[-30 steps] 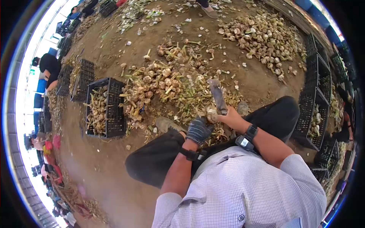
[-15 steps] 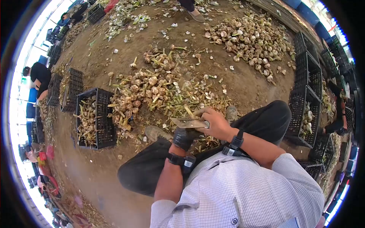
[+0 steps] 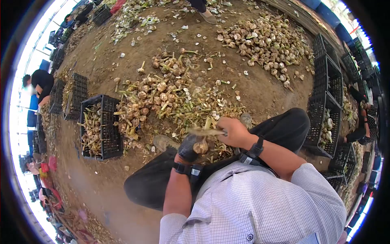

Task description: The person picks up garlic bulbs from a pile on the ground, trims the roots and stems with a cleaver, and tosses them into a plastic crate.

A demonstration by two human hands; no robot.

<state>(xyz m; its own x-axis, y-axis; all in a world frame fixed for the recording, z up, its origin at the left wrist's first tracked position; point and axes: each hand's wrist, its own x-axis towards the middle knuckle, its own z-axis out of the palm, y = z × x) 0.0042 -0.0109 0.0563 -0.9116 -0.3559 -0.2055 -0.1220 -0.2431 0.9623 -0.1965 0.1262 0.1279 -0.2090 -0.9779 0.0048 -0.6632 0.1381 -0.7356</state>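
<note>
My left hand [image 3: 187,148], in a dark glove, is closed around a garlic bulb [image 3: 200,147] in front of my lap. The bulb's pale stem [image 3: 208,122] points up and away from me. Bare and closed, my right hand [image 3: 234,132] grips a knife by its handle, which the fingers mostly hide. Its broad blade [image 3: 203,132], smeared by motion, crosses the stem just above the bulb; whether it touches cannot be made out. Beyond my hands lies a heap of garlic with stems [image 3: 162,95], mixed with cut stem pieces [image 3: 195,116].
A black crate [image 3: 111,130] of stemmed garlic stands at the left. Another garlic pile [image 3: 268,42] lies at the far right, near a row of black crates [image 3: 325,122]. One person [image 3: 42,83] bends at the far left; another person's shoe [image 3: 208,17] is at the top.
The knife blade has turned from its flat face to nearly edge-on and is blurred. My left hand has moved slightly left and down, and the bulb now shows.
</note>
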